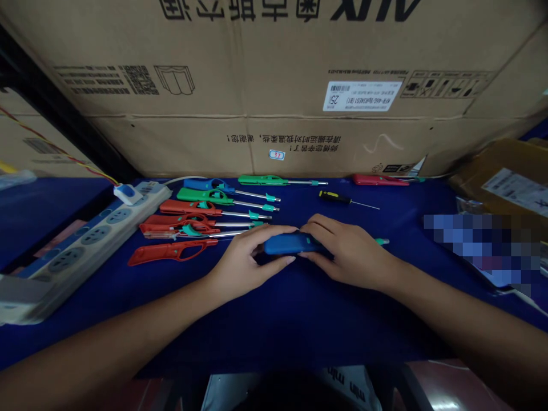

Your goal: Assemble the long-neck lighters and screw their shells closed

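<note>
While pinching one end of a blue lighter [283, 244] between thumb and fingers of the left hand [246, 260], also gripping it farther along with bent fingers and thumb of the right hand [353, 251]. Held level above the middle of the blue table [291, 319]; cannot tell whether touching it. Mostly covered by the right hand, except for that end and a green tip past the knuckles.

Crowding the left hand's far side in a loose row: several red lighters [158, 253], a green lighter [201, 196], a second blue lighter [204, 184], with some rods running behind the hand. Blocked at the back by a tall cardboard box [282, 63]; at its foot, another green lighter [263, 180], a screwdriver [334, 197], a lone red lighter [381, 180]. Bounded left by a power strip [100, 225], right by a brown carton [492, 157].
</note>
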Action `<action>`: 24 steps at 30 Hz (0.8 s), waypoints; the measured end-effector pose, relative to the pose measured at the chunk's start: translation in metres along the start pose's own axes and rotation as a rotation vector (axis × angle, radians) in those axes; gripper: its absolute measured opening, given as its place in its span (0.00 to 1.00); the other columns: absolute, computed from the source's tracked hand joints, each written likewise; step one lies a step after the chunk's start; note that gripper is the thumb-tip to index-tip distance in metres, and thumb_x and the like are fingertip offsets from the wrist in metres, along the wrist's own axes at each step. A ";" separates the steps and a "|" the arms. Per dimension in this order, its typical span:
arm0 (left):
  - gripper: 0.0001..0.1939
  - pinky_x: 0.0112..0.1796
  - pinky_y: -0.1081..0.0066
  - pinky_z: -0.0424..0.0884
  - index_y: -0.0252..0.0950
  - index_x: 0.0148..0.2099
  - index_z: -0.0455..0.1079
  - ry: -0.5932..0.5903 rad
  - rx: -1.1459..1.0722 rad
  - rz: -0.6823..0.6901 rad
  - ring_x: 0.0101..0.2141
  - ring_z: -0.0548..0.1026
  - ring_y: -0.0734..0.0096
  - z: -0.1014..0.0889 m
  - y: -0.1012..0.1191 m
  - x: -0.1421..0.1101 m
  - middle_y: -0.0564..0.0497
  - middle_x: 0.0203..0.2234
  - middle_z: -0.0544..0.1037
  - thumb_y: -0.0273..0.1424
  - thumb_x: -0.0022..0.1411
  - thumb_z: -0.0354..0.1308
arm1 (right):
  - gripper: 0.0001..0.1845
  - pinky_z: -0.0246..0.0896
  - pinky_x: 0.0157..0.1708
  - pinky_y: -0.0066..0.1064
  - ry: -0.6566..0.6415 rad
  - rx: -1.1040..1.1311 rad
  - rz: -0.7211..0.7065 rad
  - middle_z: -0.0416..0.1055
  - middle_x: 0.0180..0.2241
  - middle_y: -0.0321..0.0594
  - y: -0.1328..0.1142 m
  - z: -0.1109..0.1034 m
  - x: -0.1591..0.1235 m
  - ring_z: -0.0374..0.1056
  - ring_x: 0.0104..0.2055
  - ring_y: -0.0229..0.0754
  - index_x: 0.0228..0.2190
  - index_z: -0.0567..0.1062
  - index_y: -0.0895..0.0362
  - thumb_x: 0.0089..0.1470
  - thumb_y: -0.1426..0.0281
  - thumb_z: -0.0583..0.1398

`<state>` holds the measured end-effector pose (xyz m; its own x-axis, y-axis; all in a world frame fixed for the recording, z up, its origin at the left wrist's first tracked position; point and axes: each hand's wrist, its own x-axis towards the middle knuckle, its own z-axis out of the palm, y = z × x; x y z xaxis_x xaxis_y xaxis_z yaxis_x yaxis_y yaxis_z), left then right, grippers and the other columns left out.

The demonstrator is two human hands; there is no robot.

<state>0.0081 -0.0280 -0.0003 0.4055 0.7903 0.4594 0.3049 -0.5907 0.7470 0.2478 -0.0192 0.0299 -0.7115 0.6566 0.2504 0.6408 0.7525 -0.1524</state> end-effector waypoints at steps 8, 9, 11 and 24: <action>0.14 0.29 0.74 0.72 0.34 0.43 0.76 -0.063 -0.113 -0.265 0.26 0.74 0.74 -0.001 0.000 0.004 0.53 0.27 0.76 0.40 0.65 0.63 | 0.16 0.61 0.34 0.34 -0.137 0.087 0.045 0.74 0.35 0.42 0.004 -0.006 0.001 0.70 0.35 0.43 0.41 0.73 0.58 0.70 0.63 0.49; 0.14 0.27 0.74 0.71 0.34 0.42 0.75 -0.086 -0.152 -0.302 0.25 0.72 0.75 0.000 -0.001 0.003 0.54 0.26 0.75 0.41 0.64 0.63 | 0.15 0.62 0.36 0.33 -0.137 0.132 0.058 0.74 0.37 0.42 0.004 -0.005 0.001 0.70 0.36 0.42 0.43 0.73 0.58 0.70 0.64 0.50; 0.14 0.28 0.74 0.72 0.34 0.44 0.75 -0.105 -0.192 -0.324 0.25 0.73 0.75 0.003 -0.003 0.002 0.53 0.28 0.76 0.40 0.63 0.64 | 0.13 0.62 0.37 0.33 -0.135 0.193 0.082 0.74 0.38 0.42 0.003 -0.003 0.002 0.71 0.38 0.42 0.44 0.73 0.57 0.69 0.66 0.51; 0.18 0.37 0.70 0.76 0.37 0.51 0.77 -0.138 0.120 -0.020 0.31 0.75 0.73 0.001 -0.003 -0.001 0.49 0.39 0.77 0.30 0.58 0.68 | 0.12 0.61 0.46 0.44 -0.283 0.116 0.073 0.75 0.38 0.41 0.005 -0.006 0.003 0.69 0.43 0.46 0.38 0.72 0.56 0.69 0.69 0.51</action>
<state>0.0072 -0.0269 -0.0037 0.5099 0.7773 0.3684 0.4113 -0.5965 0.6892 0.2509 -0.0138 0.0359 -0.7272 0.6854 -0.0390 0.6676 0.6928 -0.2726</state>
